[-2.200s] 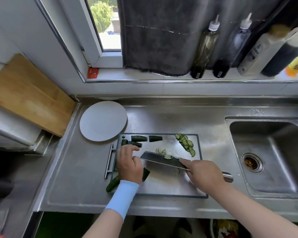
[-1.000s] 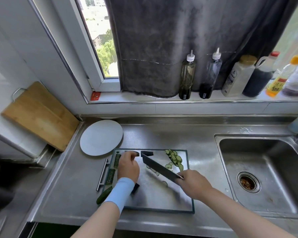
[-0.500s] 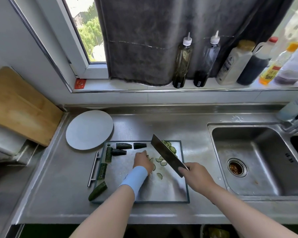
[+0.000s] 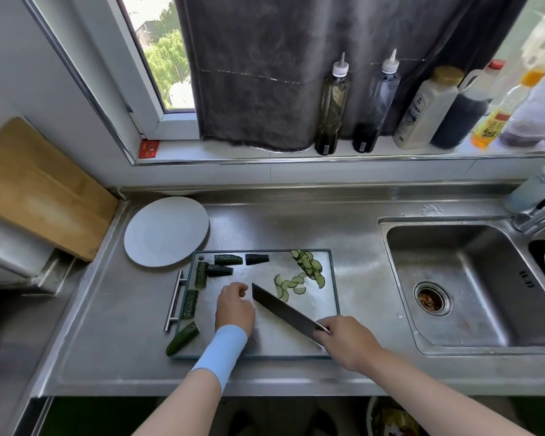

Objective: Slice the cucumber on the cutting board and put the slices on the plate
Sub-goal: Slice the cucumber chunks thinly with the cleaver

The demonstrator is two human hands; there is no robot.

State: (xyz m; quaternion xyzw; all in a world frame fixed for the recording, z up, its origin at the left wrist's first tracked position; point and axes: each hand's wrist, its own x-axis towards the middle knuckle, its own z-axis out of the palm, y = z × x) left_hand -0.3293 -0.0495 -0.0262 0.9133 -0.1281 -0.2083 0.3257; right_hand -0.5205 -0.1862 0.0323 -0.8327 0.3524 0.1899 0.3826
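A: Step in hand?
B: Gathering slices, I judge. Your right grip (image 4: 343, 341) is clamped on the knife (image 4: 283, 311). Your left grip (image 4: 235, 305) is curled beside the blade; what it holds, I cannot tell.
A: Cucumber?
B: Slices (image 4: 309, 265) and chunks (image 4: 228, 260) lie on the board (image 4: 265, 338); none on the plate (image 4: 166, 231). Next: load the blade, carry across.
A: Writing?
B: Bottle labels (image 4: 417, 113) unreadable.

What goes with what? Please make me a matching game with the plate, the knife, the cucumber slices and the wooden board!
Things:
1. plate
2. knife
3. cucumber slices
4. wooden board

Places:
A. propped up at the far left
B. gripped by the right hand
C. flat on the counter, round and white
D. lying on the far right part of the cutting board

Pairs: 1-C, 2-B, 3-D, 4-A.
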